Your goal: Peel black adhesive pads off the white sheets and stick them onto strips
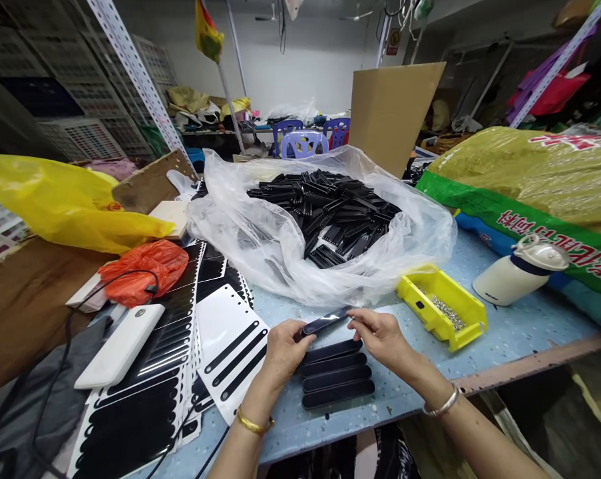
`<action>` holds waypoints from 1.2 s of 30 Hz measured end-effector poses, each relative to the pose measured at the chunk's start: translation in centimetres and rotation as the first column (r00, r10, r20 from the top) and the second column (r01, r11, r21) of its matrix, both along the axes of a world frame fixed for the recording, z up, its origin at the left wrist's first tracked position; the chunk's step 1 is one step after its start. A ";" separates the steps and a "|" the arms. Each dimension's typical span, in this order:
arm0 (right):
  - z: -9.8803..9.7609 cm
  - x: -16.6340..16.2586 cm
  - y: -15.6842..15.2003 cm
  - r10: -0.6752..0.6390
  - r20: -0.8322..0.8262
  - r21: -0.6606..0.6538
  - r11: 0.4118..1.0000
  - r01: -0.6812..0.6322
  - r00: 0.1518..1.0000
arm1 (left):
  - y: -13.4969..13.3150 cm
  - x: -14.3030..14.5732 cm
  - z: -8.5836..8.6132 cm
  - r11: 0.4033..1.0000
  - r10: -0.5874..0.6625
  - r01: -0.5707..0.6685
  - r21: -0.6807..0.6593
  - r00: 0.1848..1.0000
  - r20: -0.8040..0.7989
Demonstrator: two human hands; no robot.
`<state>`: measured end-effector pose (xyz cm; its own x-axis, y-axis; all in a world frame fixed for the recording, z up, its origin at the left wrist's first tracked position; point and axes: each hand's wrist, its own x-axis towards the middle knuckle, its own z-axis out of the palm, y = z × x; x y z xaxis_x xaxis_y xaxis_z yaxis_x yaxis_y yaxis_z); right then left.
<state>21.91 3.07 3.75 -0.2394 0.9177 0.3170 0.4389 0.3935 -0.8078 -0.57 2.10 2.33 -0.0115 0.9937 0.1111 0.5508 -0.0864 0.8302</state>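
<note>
My left hand (286,347) and my right hand (380,336) pinch the two ends of a narrow black strip (326,322), held just above the blue table (504,336). Below it lie several black oblong strips (336,374) in a row. Left of my left hand are white backing sheets (230,346) with black strips and empty cut-outs. Behind my hands a clear plastic bag (260,246) holds a heap of black comb-like parts (330,213).
A yellow bin (442,307) with small metal pieces sits right of my hands, and a white bottle (517,274) lies beyond it. A white power bank (120,346) with a cable, an orange bag (145,266), a yellow bag (65,199) and a printed sack (544,179) surround the work area.
</note>
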 end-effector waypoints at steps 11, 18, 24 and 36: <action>-0.4 -3.1 0.1 0.114 0.321 0.121 0.980 -0.160 0.940 | -0.1 -0.7 -0.5 1.000 0.006 -0.005 0.005 1.000 -0.031; -1.0 -5.1 0.2 0.140 0.403 0.144 0.966 -0.214 0.904 | -0.4 -0.9 -1.0 1.000 0.024 -0.024 -0.002 0.999 0.026; -0.9 -6.2 0.1 0.057 0.467 0.257 0.946 -0.198 0.882 | -0.4 -0.9 -1.4 1.000 0.013 -0.013 0.005 0.999 0.042; -1.5 -7.1 0.1 0.021 0.479 0.298 0.937 -0.184 0.878 | -0.4 -0.9 -1.4 1.000 -0.002 0.001 0.002 0.999 0.033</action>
<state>14.76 3.22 2.26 -0.5196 0.7440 0.4202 0.6700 0.6599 -0.3399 -1.51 1.67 0.98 -0.0138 0.9936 0.1125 0.5228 -0.0888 0.8478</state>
